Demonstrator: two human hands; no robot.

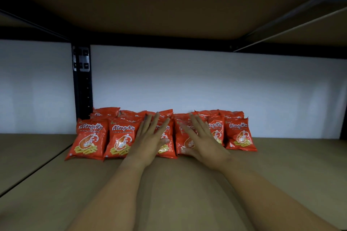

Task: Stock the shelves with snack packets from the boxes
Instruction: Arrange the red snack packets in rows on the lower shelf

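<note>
Head view is filled by a brown shelf board (pixel 187 193), on which a row of red snack packets (pixel 124 139) is stood against the white back wall (pixel 206 84). Both hands are laid flat on the packets with straight, spread fingers, nothing being gripped: the left hand (pixel 150 140) is pressed on a packet (pixel 166 142) near the middle of the row, the right hand (pixel 199 142) on the packet (pixel 183 137) just beside it. Beyond the fingertips, more packets are seen in a second row, touching the wall. Left of the left hand's fingers two front packets are shown whole; right of the right hand's fingers one whole packet (pixel 240 135) closes the row, and bare board is left open from there to the frame edge. Bare board is also left between the wrists and the near edge, which is cut off by the frame. A black upright post (pixel 82 80) is stood just left of the row, and a seam in the board is seen further left. Overhead, the underside of the next shelf (pixel 150 9) is blurred and dim. Each packet is printed with a prawn, yellow sticks and white lettering; the print under the hands is hidden, and the rear row's is mostly covered.
</note>
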